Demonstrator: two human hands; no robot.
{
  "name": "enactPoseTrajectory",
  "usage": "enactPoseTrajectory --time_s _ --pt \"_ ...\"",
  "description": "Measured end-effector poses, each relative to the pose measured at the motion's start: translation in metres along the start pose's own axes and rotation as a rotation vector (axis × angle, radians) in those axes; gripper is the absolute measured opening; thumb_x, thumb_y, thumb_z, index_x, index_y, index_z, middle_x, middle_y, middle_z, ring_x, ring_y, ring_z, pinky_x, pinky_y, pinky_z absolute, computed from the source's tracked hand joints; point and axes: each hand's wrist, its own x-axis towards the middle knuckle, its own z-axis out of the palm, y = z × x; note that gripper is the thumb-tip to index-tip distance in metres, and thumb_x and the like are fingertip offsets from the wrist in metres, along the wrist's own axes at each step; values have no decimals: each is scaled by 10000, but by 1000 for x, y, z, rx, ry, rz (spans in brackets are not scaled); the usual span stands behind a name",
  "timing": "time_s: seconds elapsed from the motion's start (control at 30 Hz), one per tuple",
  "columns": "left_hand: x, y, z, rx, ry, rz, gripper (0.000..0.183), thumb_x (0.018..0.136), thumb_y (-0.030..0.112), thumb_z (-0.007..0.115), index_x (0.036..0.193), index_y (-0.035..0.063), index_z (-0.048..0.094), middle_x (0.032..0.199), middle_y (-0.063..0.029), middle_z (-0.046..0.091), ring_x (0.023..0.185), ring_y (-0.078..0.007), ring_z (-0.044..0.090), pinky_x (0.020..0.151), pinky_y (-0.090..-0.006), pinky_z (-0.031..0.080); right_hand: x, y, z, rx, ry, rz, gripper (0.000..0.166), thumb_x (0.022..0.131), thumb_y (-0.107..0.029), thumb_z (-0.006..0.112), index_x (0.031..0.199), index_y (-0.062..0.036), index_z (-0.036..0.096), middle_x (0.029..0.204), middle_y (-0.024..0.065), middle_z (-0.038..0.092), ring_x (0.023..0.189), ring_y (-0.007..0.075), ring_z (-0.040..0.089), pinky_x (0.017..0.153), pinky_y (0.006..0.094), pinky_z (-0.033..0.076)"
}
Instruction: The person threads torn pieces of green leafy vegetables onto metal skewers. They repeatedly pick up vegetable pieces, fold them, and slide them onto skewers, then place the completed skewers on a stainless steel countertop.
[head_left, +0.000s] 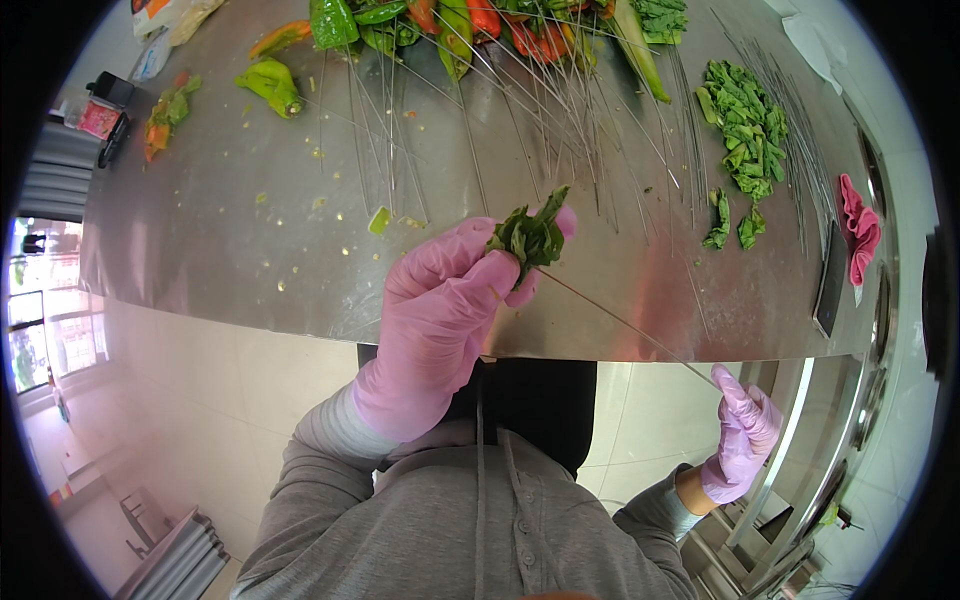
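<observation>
My left hand (450, 307), in a pink disposable glove, grips a small bunch of green leaves (534, 238) above the front part of the steel table. A thin metal skewer (622, 319) runs from the leaves down to the right. Its other end is pinched in the fingers of my right hand (742, 435), gloved too and held beyond the table's front edge. Whether the skewer's tip pierces the leaves is hidden by leaf and fingers.
Green and red peppers (454, 37) lie at the back with loose skewers (555, 112) over and before them. Cut leafy greens (750, 127) are at the right, near more skewers (787, 112), a dark flat phone-like object (829, 281) and a pink cloth (859, 229). One green pepper (274, 86) sits left.
</observation>
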Motion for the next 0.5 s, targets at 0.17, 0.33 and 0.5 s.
enactPoseTrajectory --time_s 0.17,0.33,0.5 --pt "-1 -2 1 4 20 16 276 879 178 694 1101 15 672 1279 -261 562 885 -177 590 836 -316 482 -5 1 -1 23 29 35 326 802 1 702 1112 -98 725 710 -60 484 587 47 407 572 187 310" --pt "-3 -2 3 57 21 44 316 886 178 689 1157 19 653 1244 -235 593 948 -182 606 848 -313 484 -3 -4 -4 14 7 34 311 806 -57 694 1115 -80 721 699 -50 486 588 50 410 577 197 304" --pt "-2 -4 4 99 11 96 293 854 173 729 1104 32 668 1110 -133 660 1095 -228 606 854 -316 483 -5 -5 -4 -22 31 20 302 825 -123 683 1121 -72 717 683 -41 484 582 58 402 569 208 292"
